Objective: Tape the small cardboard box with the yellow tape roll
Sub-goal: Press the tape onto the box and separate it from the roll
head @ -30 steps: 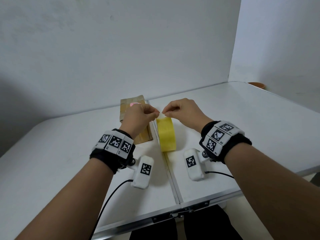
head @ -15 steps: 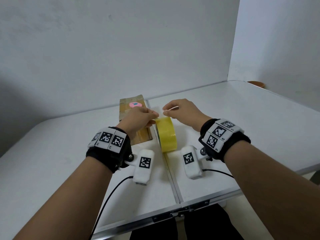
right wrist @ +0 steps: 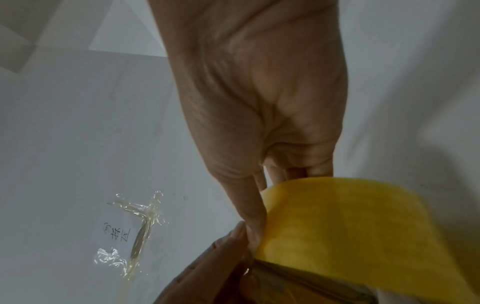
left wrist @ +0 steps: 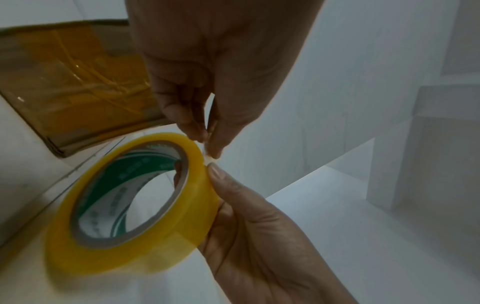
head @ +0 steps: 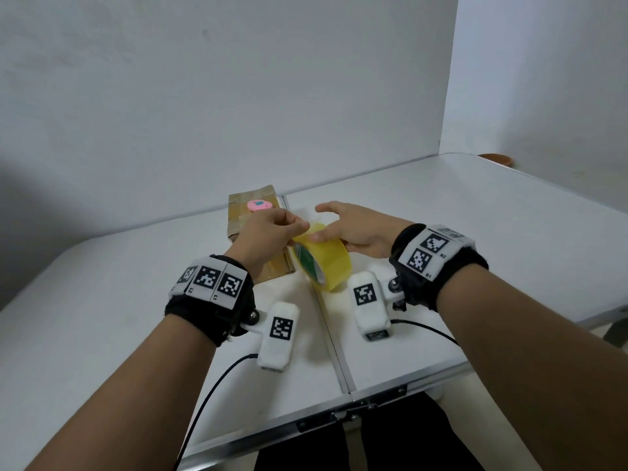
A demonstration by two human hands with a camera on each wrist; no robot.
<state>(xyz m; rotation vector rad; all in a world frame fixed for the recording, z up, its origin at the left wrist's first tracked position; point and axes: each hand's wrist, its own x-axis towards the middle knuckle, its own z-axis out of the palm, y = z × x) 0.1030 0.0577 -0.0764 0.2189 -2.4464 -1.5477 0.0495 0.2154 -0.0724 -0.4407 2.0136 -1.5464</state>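
The yellow tape roll (head: 334, 263) is tilted above the table, its green-printed core facing left. My right hand (head: 326, 232) grips it, thumb on the outer band and a finger through the core (left wrist: 178, 167). My left hand (head: 299, 229) pinches the loose tape end at the top of the roll (left wrist: 182, 226). The small cardboard box (head: 244, 215) lies flat just behind my left hand, with old tape across it (left wrist: 72, 92) and a pink sticker (head: 259, 205) on top. In the right wrist view my right hand's thumb lies along the yellow band (right wrist: 350, 226).
The white folding table (head: 102, 300) has a seam (head: 331, 334) running toward me under the roll. White walls close the back and right. A brown bowl (head: 496, 158) sits at the far right corner. A paper label (right wrist: 116, 230) is taped to the tabletop.
The roll stood edge-on on the table with both hands pinching at its top. My right hand has dropped to grip the roll and tilted it; my left hand keeps the tape end.
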